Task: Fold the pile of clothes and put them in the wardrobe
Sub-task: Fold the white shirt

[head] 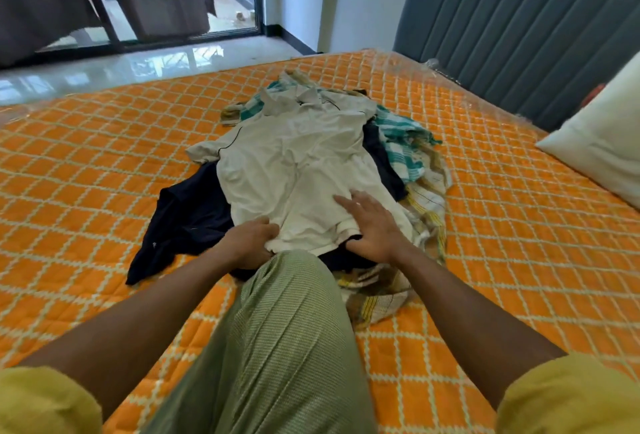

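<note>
- A white polo shirt (294, 163) lies spread out, with the clothes pile (408, 156) heaped beneath it.
- Left hand (247, 238) grips the shirt's near hem, fingers curled.
- Right hand (372, 226) presses flat on the shirt's near right corner, fingers splayed.
- A dark garment (183, 222) trails from under the shirt's left edge.

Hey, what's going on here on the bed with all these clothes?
A person on the orange quilted bed is working on a loose pile of clothes. A white polo shirt lies spread on top, collar away from them. The left hand grips its near hem; the right hand rests flat on it. A navy garment and a green checked cloth lie underneath. Nothing looks folded yet.
</note>
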